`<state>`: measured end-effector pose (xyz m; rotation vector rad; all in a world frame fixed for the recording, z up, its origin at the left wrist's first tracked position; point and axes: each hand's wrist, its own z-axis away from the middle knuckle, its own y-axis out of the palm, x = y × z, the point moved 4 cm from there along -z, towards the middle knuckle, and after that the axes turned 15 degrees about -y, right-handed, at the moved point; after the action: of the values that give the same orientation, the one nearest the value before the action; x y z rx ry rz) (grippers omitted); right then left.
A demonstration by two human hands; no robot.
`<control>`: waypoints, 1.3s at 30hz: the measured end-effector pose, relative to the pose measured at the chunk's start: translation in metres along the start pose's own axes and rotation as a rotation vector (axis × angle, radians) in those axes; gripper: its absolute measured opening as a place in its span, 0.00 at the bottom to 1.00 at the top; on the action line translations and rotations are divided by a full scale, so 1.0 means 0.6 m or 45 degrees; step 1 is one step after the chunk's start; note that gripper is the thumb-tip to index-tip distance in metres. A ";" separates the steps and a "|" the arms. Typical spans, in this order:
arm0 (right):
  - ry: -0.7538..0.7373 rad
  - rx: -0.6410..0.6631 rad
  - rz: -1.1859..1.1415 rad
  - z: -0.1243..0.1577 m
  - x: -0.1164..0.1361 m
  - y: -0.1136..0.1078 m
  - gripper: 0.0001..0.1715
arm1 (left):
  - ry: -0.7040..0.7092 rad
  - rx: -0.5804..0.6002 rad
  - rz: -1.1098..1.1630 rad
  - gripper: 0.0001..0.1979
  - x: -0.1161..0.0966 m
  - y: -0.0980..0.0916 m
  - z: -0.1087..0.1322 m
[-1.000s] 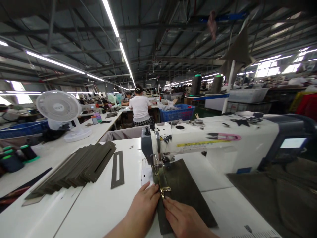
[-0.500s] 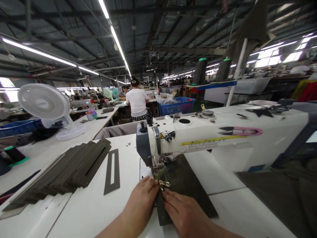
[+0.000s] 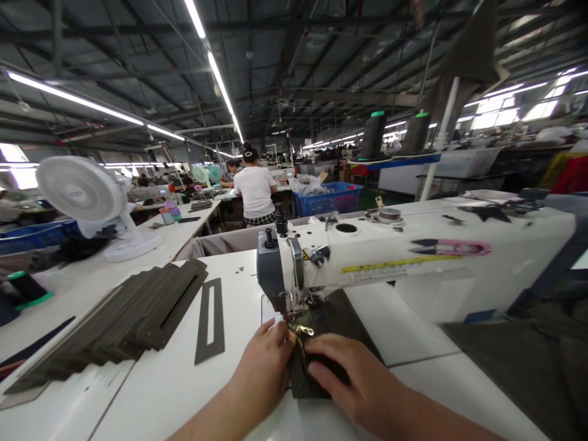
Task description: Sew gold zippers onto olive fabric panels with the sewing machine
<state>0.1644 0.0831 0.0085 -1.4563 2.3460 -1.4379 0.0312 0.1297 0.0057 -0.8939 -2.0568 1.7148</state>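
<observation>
A dark olive panel (image 3: 340, 324) lies under the needle area of a white sewing machine (image 3: 390, 257). Along its slot runs a zipper, and the shiny gold zipper pull (image 3: 305, 330) rests just in front of the presser foot (image 3: 298, 306). My left hand (image 3: 266, 361) has its fingers bent together at the panel's left edge, close to the foot; its fingertips are partly hidden. Over the right part of the panel is my right hand (image 3: 353, 373), thumb and fingers apart, fingertips near the zipper, gripping nothing.
Left of the machine lie a single slotted dark piece (image 3: 202, 331) and a fanned stack of similar pieces (image 3: 124, 312). A white fan (image 3: 82, 190) stands farther left. Thread snips (image 3: 452, 247) sit on the machine arm. A person in white (image 3: 255, 190) works ahead beside a blue basket (image 3: 328, 199).
The panel and zipper pull have slid a little forward, toward the foot. My right hand's fingers have gone from lying close together on the panel to spread apart. My left hand stays near the foot.
</observation>
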 end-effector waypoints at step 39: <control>-0.264 0.211 0.266 -0.004 0.001 0.042 0.26 | 0.004 -0.122 0.025 0.14 0.001 0.013 0.006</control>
<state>0.1457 0.0873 -0.0077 -1.2135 2.1265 -1.3231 0.0309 0.1279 -0.0028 -0.9475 -2.1511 1.6350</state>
